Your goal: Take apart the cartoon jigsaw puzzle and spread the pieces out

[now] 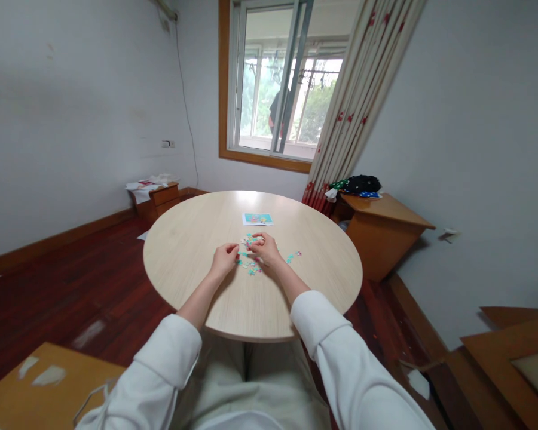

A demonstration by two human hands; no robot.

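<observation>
Small jigsaw puzzle pieces (252, 271) in teal, yellow and pink lie loosely in a patch on the round pale wooden table (183, 245). At the left edge of this patch is my left hand (225, 258), its thumb and fingers pressed together; whatever is between them is too small to make out. My right hand (266, 248) bends over the patch from the right, fingertips pinched at a puzzle piece, and its fingers and palm hide some of the others. Beyond both hands lies a flat picture sheet (257, 219), mostly light blue. A few stray pieces (290, 258) rest right of my right wrist.
A wooden cabinet (376, 239) with dark clothes (361, 185) on top stands behind the table at the right. Another low cabinet (164, 197) carries papers at the back left. A wooden surface (49, 388) is close on my left. Someone's dark-clothed figure (275, 113) shows through the window.
</observation>
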